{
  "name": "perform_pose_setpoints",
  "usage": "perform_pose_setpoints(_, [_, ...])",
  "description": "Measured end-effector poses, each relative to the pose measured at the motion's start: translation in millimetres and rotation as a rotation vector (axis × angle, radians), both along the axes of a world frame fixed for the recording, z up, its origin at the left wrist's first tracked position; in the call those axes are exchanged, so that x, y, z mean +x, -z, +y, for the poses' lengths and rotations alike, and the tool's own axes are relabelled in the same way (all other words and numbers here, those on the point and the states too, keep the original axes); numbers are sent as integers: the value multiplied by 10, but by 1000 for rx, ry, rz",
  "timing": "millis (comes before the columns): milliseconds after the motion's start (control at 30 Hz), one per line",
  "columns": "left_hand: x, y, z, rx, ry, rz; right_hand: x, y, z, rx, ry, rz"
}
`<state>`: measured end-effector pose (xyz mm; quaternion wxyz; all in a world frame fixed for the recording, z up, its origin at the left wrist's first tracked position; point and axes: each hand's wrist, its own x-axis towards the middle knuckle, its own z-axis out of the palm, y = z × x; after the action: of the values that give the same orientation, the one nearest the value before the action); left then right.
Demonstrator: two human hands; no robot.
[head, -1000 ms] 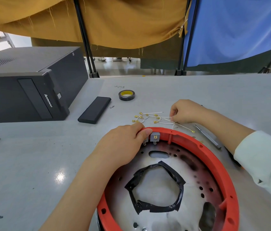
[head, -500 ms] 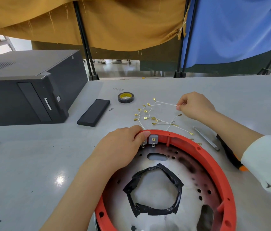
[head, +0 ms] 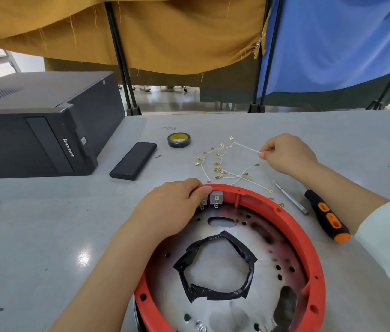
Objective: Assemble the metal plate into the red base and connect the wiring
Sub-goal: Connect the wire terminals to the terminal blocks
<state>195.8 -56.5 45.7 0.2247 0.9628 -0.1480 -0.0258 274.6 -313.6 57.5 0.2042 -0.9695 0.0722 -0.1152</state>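
On the grey table (head: pixel 45 236), the plate (head: pixel 215 262) was already seated inside the red base (head: pixel 292 226), whose far rim was gripped by the left hand (head: pixel 172 212). One white wire (head: pixel 246 147) of the loose bundle was pinched by the right hand (head: pixel 287 154); no lead was yet seen on the grey terminals (head: pixel 216 197), so wiring was judged outstanding. Beyond the table, yellow and blue cloth screens were hung.

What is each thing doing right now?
Left hand: grips the red base's rim.
Right hand: pinches a white wire.
Wires: tangled, one end lifted.
Red base: flat on the table.
Metal plate: seated inside the base.
Screwdriver: lying untouched.
Tape roll: lying flat.
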Motion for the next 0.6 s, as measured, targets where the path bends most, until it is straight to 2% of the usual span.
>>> perform_pose_setpoints(100, [-3,-13,-4,1,-8,8,-128,-97,45,-199,39,54])
perform_pose_setpoints(167, [-3,-28,-12,-8,-13,20,-215,-172,76,-227,70,61])
perform_pose_setpoints(367, [-6,-23,-21,-4,-36,32,-494,-369,144,-130,46,31])
perform_pose_setpoints(533, [-18,-22,-41,40,-36,-11,-658,-534,98,171,16,-57])
perform_pose_setpoints(600, [-28,-31,-53,29,-58,-23,-740,-546,94,224,-16,-55])
